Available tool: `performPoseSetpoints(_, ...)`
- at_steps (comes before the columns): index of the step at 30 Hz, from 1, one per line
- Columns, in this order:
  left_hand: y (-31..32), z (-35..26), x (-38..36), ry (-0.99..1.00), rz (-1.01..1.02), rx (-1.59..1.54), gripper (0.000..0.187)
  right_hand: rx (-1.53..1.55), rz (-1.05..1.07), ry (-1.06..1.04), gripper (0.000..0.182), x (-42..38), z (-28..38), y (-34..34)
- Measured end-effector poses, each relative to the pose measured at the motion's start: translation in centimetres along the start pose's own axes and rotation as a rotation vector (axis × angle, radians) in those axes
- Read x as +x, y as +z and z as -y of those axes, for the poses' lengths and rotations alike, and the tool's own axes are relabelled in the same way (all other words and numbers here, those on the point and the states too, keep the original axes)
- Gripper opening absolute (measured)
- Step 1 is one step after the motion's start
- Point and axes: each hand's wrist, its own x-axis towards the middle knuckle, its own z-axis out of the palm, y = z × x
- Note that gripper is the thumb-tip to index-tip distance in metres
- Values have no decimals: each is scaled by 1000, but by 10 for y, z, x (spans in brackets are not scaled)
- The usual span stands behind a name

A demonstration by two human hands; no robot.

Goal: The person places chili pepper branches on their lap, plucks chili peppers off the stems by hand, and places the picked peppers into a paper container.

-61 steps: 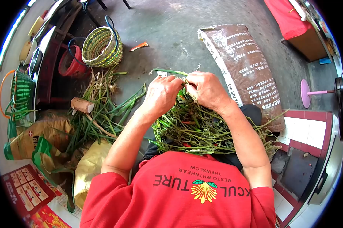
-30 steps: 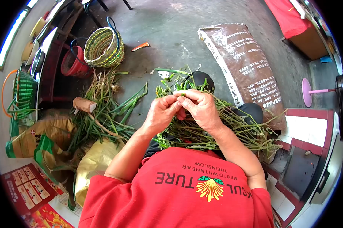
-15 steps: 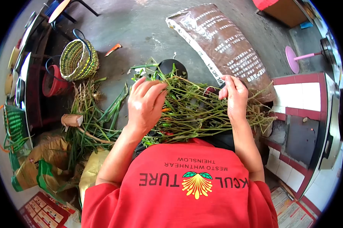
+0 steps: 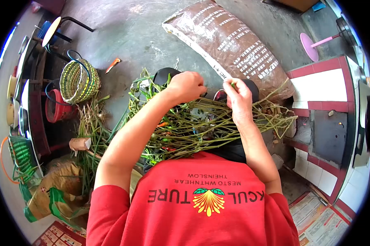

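Across my lap lies a heap of cut chili pepper plants (image 4: pixel 209 133), with green stems, leaves and a few red and orange chilies (image 4: pixel 163 124). My left hand (image 4: pixel 187 87) is above the far side of the heap, its fingers curled and pointing right; what they hold, if anything, is hidden. To its right, my right hand (image 4: pixel 240 100) is closed in a pinch. A small green bit, which looks like a chili pepper (image 4: pixel 233 85), shows at its fingertips. The hands are apart.
A big brown printed sack (image 4: pixel 238 45) lies ahead on the floor. On the left are a woven basket (image 4: pixel 76 84), a red bucket (image 4: pixel 55 107) and a pile of green onions (image 4: pixel 92 123). A tiled stove (image 4: pixel 328 90) stands at right, and an orange-handled knife (image 4: pixel 113 64) lies on the floor.
My left hand has moved right and away from me, towards my right hand, and its fingers have curled. My right hand has shifted slightly left. The camera view has shifted too.
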Motion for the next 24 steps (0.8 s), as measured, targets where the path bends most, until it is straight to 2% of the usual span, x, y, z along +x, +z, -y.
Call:
performPoseSetpoints(2,8,5,-14,29,-221,-179,26,-84,103,34,10,-1,2,1)
performPoseSetpoints(5,18,-5,-38,-27,-450,-399,23,-226,218,62,16,-1,5,10)
performPoseSetpoints(7,26,-5,-46,-31,-519,-425,23,-267,272,-74,23,-2,3,21)
performPoseSetpoints(9,33,-1,-51,-12,-584,-460,24,-258,265,-71,23,-3,1,29)
performPoseSetpoints(13,31,-2,-60,-36,-555,-559,25,-283,218,-169,16,-7,-6,40)
performPoseSetpoints(16,38,2,-63,9,-555,-475,21,-236,164,-266,15,-7,-16,41)
performPoseSetpoints(19,39,9,-66,112,-542,-231,18,-181,124,-127,15,-8,-14,36)
performPoseSetpoints(24,46,12,-65,105,-573,-294,18,-201,220,-77,19,-5,-10,38)
